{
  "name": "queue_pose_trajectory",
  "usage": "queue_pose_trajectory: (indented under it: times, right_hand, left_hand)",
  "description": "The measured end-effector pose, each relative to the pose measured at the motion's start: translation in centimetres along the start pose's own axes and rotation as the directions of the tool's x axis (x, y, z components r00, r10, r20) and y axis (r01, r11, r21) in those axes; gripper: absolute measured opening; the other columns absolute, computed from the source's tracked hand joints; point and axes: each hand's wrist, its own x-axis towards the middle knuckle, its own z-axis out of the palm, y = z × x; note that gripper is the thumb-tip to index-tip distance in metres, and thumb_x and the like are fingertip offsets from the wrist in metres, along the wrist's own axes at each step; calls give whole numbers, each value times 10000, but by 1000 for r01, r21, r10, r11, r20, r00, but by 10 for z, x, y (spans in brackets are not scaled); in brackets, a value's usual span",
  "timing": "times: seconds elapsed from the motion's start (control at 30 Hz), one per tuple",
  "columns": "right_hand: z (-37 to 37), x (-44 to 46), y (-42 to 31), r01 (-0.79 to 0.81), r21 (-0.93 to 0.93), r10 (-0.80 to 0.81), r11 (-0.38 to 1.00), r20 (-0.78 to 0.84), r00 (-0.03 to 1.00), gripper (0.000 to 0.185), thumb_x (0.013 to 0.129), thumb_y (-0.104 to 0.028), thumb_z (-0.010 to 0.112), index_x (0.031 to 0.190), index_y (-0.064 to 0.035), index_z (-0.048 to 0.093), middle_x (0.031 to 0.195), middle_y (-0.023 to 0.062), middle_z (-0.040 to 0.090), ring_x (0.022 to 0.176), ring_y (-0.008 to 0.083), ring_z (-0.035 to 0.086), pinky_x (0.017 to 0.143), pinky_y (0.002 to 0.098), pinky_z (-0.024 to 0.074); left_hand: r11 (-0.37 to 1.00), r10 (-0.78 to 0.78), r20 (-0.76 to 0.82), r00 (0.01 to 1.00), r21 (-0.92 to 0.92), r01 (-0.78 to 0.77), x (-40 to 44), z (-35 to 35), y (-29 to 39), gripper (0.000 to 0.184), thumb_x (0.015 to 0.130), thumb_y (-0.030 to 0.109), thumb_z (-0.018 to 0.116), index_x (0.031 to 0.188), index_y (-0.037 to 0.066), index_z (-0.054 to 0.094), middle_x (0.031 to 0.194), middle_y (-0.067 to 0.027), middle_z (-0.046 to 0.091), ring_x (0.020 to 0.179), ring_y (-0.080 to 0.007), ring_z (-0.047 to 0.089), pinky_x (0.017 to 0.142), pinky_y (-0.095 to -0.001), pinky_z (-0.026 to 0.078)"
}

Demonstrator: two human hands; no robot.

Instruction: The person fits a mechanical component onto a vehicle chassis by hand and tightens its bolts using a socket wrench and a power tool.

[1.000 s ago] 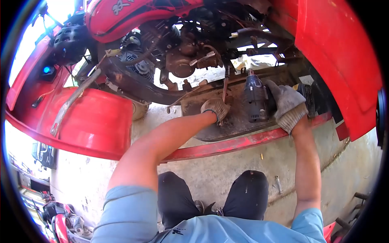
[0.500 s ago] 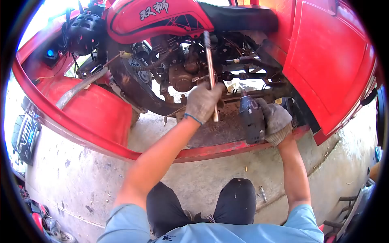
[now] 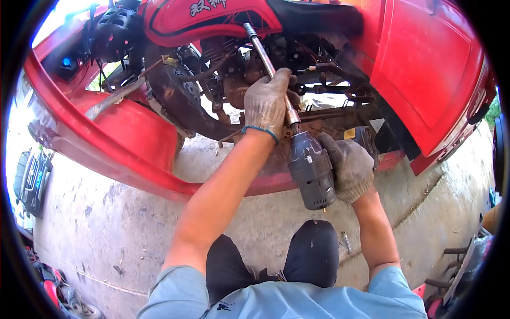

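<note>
My left hand (image 3: 265,106), in a grey work glove, is wrapped round a long shiny socket extension bar (image 3: 262,53). The bar slants up and left, its far end in front of the red fuel tank (image 3: 212,24). At its near end it meets the nose of a dark cordless impact wrench (image 3: 312,173); whether it is fully seated I cannot tell. My gloved right hand (image 3: 350,167) is closed on the wrench's handle, and the battery with a yellow label (image 3: 349,133) shows beyond it. Behind both hands is the dirty engine (image 3: 234,90).
A red body frame rail (image 3: 180,187) curves along the near side. Red side panel (image 3: 425,80) stands at right, and a black seat (image 3: 319,24) above. A small metal tool (image 3: 347,242) lies on the concrete floor (image 3: 127,228) by my knee. A dark car-front-like part (image 3: 33,178) is at far left.
The wrench has tilted and come left and nearer to me, and its nose now meets the bar's lower end. The bar has tipped further left with my left hand.
</note>
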Motion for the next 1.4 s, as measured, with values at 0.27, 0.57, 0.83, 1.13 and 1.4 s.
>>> queue_pose_trajectory:
  times: [0.27,0.57,0.83,1.13,1.4]
  right_hand:
    - [11,6,-8,-88,-206,139,975,249,959,553,796,-238,747,1280,-51,555,864,162,700,804,367,701,651,472,562]
    - [28,7,23,-148,-316,264,937,362,894,473,852,-197,697,1294,-108,556,1027,162,722,990,362,709,815,469,584]
    - [12,7,40,-115,-408,352,906,575,738,448,851,-277,707,1243,-98,582,1053,200,726,1018,385,705,884,480,567]
    - [15,15,62,-53,-375,310,925,670,675,455,829,-248,730,1226,-75,588,1060,203,730,1035,387,704,901,477,560]
    - [29,29,78,38,-375,260,926,708,656,481,833,-205,723,1278,-87,583,1129,191,723,1093,382,689,932,466,553]
  left_hand:
    - [597,366,110,924,734,-324,29,-21,-38,137,853,114,631,864,-3,701,839,-254,709,799,-383,729,716,-466,586]
    - [685,-83,-22,996,725,73,49,-13,-90,630,880,531,548,1021,-49,747,1060,-327,704,1077,-440,686,965,-469,514]
    - [15,-165,501,850,863,-506,56,12,-161,297,937,128,643,1227,77,678,1133,-255,720,1041,-361,736,868,-464,609]
    - [52,-153,454,878,890,-452,60,13,-180,281,968,118,538,1194,73,698,1141,-243,725,1041,-383,733,856,-477,605]
    - [29,-114,438,892,899,-437,78,7,-186,277,973,108,508,1213,73,639,1012,-310,710,976,-433,731,799,-510,600]
